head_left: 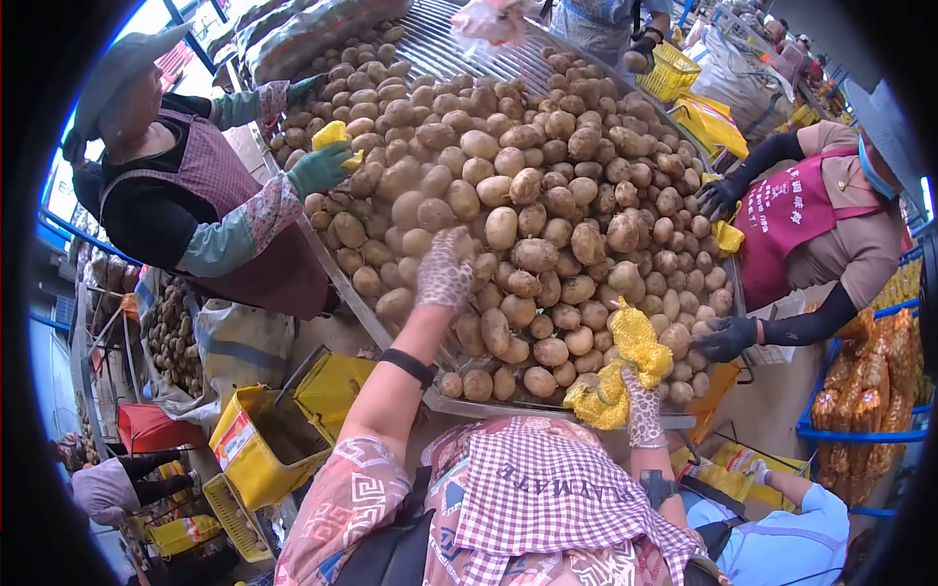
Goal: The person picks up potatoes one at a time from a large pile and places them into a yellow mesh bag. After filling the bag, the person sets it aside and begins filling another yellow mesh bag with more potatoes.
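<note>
A large heap of potatoes [532, 254] covers the sorting table [342, 283]. My left hand [447, 269], in a leopard-print glove, reaches over the left part of the heap and touches potatoes; its fingertips are blurred, and what they hold, if anything, cannot be made out. Near the table's front edge my right hand [643, 405], in a matching glove, is closed on a yellow mesh bag [637, 354]. The bag lies bunched over potatoes and hangs at the rim.
A co-worker [186, 186] stands on the left with a yellow cloth; another [816, 205] works at the right side. A third person stands at the far end [596, 29]. Yellow baskets [259, 444] stand at lower left, and filled net bags [860, 410] at right.
</note>
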Demonstrator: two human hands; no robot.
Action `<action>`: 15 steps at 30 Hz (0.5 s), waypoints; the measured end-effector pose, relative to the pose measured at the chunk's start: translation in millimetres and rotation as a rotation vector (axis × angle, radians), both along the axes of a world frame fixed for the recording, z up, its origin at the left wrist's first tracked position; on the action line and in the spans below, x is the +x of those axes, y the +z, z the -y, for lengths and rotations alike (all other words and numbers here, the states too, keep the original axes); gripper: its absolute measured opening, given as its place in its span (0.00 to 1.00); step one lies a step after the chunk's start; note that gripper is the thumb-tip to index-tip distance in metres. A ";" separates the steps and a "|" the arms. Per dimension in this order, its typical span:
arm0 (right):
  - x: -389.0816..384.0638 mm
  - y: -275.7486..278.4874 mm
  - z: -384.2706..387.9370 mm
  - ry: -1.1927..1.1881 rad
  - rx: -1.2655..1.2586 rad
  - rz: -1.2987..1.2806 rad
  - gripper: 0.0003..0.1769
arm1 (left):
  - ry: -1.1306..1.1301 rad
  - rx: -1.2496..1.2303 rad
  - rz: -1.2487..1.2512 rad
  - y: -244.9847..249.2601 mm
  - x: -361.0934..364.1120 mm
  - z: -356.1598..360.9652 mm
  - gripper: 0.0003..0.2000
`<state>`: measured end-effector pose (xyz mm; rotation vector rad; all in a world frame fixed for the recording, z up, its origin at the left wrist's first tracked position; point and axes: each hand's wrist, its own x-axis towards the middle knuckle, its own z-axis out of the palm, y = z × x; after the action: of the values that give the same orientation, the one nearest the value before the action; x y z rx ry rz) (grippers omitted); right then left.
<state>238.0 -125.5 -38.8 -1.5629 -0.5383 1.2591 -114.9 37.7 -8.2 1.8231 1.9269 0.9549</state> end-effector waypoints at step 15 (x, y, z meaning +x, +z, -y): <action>-140.3 100.1 -89.5 0.960 0.989 0.912 0.35 | -0.565 -0.421 2.091 -8.1 46.1 113.7 0.25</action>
<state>97.7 -36.0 61.3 -0.8762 -2.2761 0.5509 -68.8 -76.0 -16.4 0.2800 0.1686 1.1441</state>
